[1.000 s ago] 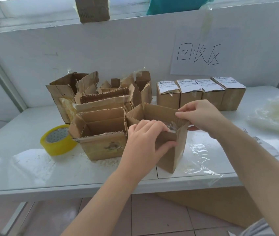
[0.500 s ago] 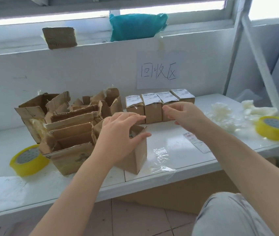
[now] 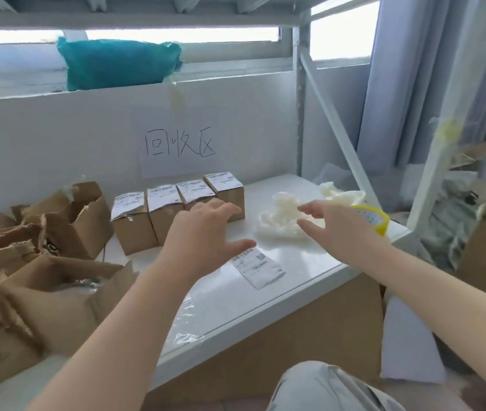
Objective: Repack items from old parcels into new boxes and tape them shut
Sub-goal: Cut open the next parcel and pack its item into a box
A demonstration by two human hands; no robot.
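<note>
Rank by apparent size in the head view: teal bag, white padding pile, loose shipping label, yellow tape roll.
teal bag
white padding pile
loose shipping label and yellow tape roll: unranked, since the right hand hides part of the roll

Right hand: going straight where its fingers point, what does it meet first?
Probably the white packing wad, just ahead of the right hand; how high the hand is above it is unclear.

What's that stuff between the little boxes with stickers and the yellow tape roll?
Crumpled white plastic wrapping lies there, between the labelled boxes and the yellow tape roll; the right hand is partly in front of it. The head view shows it.
</note>
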